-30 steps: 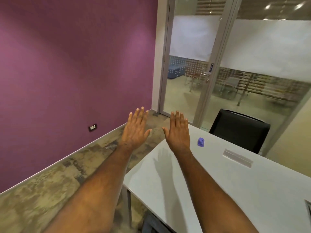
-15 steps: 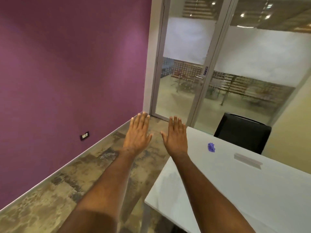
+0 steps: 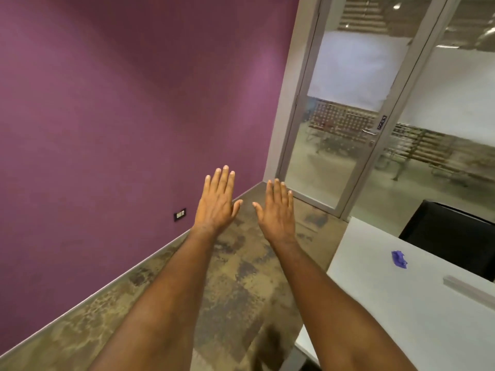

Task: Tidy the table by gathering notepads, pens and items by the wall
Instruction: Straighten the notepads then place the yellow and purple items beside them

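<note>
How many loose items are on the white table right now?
1: a small crumpled purple item lying on the white table near its far edge, in front of the black chair. The table runs out of frame, so more may be hidden.

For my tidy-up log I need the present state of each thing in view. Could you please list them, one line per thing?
left hand: open, flat, palm down, empty, held out over the floor
right hand: open, flat, empty, held out over the floor
purple item: lying on the table, untouched
white table: mostly bare
glass door: closed
black chair: at the table's far side, unoccupied
</note>
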